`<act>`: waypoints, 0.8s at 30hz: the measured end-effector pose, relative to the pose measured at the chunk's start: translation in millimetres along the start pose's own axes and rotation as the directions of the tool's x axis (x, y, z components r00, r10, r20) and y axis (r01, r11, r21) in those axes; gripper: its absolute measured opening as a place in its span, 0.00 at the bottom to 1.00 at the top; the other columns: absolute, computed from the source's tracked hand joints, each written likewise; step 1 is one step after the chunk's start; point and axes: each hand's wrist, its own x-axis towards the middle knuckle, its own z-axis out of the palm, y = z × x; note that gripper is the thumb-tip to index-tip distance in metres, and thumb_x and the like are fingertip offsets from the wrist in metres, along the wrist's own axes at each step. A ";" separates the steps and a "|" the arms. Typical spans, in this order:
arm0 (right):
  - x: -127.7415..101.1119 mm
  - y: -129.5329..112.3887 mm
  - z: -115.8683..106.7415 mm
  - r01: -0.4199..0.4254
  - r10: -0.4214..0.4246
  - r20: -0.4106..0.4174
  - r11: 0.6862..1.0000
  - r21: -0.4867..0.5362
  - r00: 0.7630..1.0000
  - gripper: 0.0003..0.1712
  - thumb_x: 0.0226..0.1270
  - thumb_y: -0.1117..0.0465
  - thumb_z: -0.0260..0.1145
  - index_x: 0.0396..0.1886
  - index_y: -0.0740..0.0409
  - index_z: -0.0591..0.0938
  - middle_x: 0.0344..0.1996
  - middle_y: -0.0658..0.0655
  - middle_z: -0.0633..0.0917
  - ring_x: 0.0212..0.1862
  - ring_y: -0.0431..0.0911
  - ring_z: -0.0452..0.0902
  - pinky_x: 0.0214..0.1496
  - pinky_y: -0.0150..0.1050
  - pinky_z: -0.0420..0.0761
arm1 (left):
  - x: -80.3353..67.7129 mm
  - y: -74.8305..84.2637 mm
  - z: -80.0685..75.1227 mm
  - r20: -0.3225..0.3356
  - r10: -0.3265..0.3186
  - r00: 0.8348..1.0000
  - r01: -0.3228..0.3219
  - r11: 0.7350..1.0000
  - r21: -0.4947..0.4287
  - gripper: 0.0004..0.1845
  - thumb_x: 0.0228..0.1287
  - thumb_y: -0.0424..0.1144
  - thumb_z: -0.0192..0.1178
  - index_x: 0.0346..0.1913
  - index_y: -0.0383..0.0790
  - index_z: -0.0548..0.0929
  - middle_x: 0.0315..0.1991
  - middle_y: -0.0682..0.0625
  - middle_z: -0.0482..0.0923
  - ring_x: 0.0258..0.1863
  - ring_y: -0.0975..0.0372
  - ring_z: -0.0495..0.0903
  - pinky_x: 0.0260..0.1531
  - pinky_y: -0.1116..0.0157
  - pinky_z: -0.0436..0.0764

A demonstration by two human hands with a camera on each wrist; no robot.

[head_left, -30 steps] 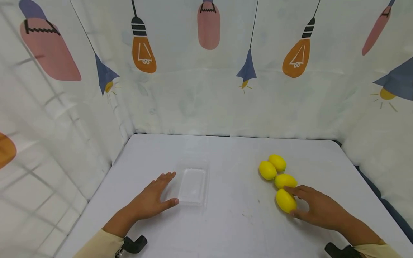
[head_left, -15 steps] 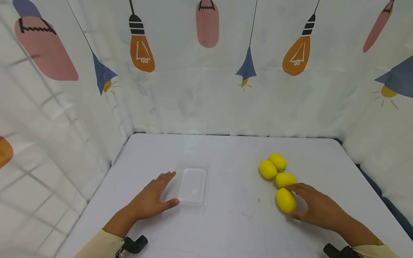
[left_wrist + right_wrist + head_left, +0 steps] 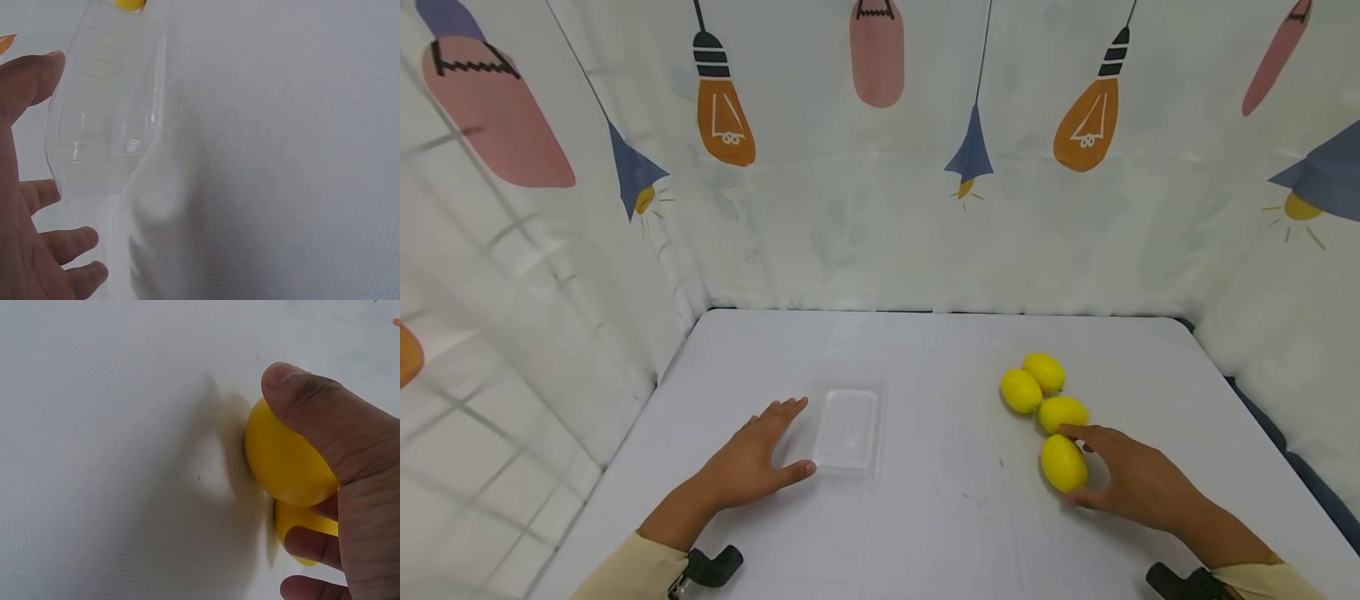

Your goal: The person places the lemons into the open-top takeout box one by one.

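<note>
A clear plastic container (image 3: 847, 432) lies on the white table, left of the middle. My left hand (image 3: 747, 461) is spread at its left side. In the left wrist view the thumb and index fingertip meet the rim of the container (image 3: 103, 106), while the other fingers point loosely outward. On the right, my right hand (image 3: 1138, 479) has thumb and fingers round the nearest yellow lemon (image 3: 1063, 464), which sits on the table. The right wrist view has the thumb over this lemon (image 3: 284, 456), and a second lemon (image 3: 300, 534) shows behind it, partly covered by fingers.
Three other lemons sit together just beyond the held one, the closest lemon (image 3: 1060, 413) right at my right fingertips. A white curtain (image 3: 850, 233) printed with lamps and bulbs stands behind the table (image 3: 940, 517) and along both sides.
The head view has shifted very slightly. My right thumb and fingers stay round the nearest lemon, and the left hand keeps its place at the container.
</note>
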 end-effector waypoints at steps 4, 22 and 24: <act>1.0 -0.2 -0.2 0.056 -0.056 -0.019 0.998 -0.025 0.998 0.54 0.43 0.29 0.81 0.70 0.47 0.77 0.61 0.56 0.80 0.57 0.55 0.80 0.52 0.57 0.83 | -0.5 0.5 -0.6 -0.003 -0.003 1.000 0.003 1.000 0.002 0.51 0.62 0.66 0.66 0.81 0.48 0.58 0.77 0.40 0.61 0.77 0.40 0.56 0.72 0.37 0.54; 7.2 -10.1 -2.5 0.126 -0.135 -0.166 0.990 -0.067 0.977 0.49 0.43 0.34 0.83 0.66 0.46 0.80 0.50 0.47 0.83 0.47 0.43 0.80 0.44 0.46 0.84 | -1.6 3.6 -3.8 0.004 -0.005 1.000 0.005 1.000 0.022 0.51 0.62 0.68 0.65 0.81 0.47 0.59 0.76 0.38 0.62 0.76 0.39 0.56 0.71 0.36 0.54; 9.4 -13.1 -3.5 0.129 -0.136 -0.175 0.990 -0.053 0.975 0.49 0.43 0.34 0.83 0.66 0.46 0.80 0.52 0.49 0.83 0.49 0.45 0.80 0.46 0.49 0.84 | -1.4 3.5 -3.6 0.005 -0.005 1.000 0.005 1.000 0.025 0.51 0.62 0.68 0.65 0.81 0.46 0.59 0.76 0.38 0.62 0.76 0.38 0.56 0.71 0.36 0.54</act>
